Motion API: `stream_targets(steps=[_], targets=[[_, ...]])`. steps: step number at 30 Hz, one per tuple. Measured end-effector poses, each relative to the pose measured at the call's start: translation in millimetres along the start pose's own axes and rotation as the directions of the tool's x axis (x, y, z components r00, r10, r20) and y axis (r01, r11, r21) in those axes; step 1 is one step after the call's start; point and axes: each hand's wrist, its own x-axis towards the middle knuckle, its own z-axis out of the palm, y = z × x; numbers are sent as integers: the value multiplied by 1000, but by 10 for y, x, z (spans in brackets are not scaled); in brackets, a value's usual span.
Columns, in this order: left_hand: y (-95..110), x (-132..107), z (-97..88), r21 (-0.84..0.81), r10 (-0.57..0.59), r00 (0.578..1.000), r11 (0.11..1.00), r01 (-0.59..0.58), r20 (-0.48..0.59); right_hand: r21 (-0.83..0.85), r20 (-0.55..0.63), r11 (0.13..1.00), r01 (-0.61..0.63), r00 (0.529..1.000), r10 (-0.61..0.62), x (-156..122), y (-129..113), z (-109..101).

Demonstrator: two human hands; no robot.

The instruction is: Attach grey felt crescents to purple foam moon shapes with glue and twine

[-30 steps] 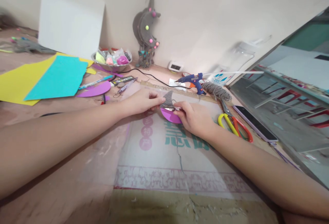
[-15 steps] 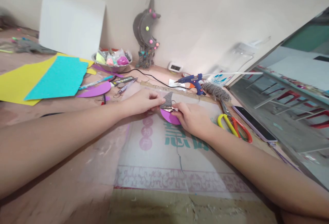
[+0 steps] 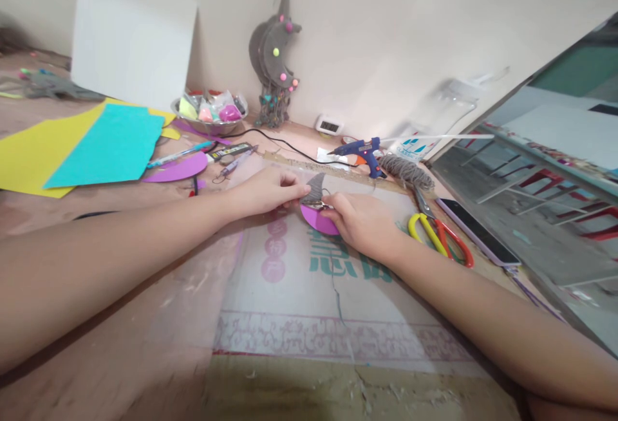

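The left hand (image 3: 277, 190) pinches the partly yarn-wrapped purple cutout (image 3: 316, 218) at ten o'clock, presumably steadying it; it sits between both hands; the right hand (image 3: 360, 220) pinches its three o'clock edge, perhaps controlling the wrap; the grey yarn bundle (image 3: 406, 172) lies at two o'clock, handy

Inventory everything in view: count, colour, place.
Craft piece: 1, grey-purple, centre
Printed sheet: 1, whitish, beneath piece
Glue gun: 1, blue, back
Yarn: 1 bundle, grey, right
Scissors: 1, yellow-orange handles, right
Phone: 1, dark, right
Clock: 1, white, back
Bowl: 1, silver, left
Crescent ornament: 1, grey, back
Board: 1, white, left
Turquoise sheet: 1, left
Yellow sheets: count unclear, left
Purple scraps: several, left
Clear container: 1, right
Left hand: 1, at piece
Right hand: 1, at piece
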Motion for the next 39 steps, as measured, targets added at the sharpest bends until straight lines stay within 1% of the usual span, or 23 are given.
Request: stream_targets(steps=[5,12,18,20,25,29,35,39], targets=[[4,-1,-4,19,8,1000,1000,-8,-2,-4,-5,1000,2,1000,-2,-3,1,10],[8,-1,-6,9,-8,1000,1000,8,-7,-18,-28,1000,6,1000,-6,-5,-4,11],[-12,3,-3,-12,11,1000,1000,-11,-6,13,-56,997,-73,996,74,-29,8,49],[-16,6,-2,-21,7,1000,1000,-7,-10,21,-59,996,-82,995,83,-36,11,57],[-4,0,-3,4,11,1000,1000,-11,-9,30,-54,998,-63,996,64,-27,2,47],[8,-4,-4,32,17,1000,999,-16,-19,30,-21,997,-65,998,66,-20,-4,42],[-18,13,2,-29,16,1000,999,-17,-12,16,-57,995,-98,993,99,-36,-5,35],[-24,16,-1,-36,30,999,999,-31,-16,17,-21,996,-92,995,93,-31,-10,10]])
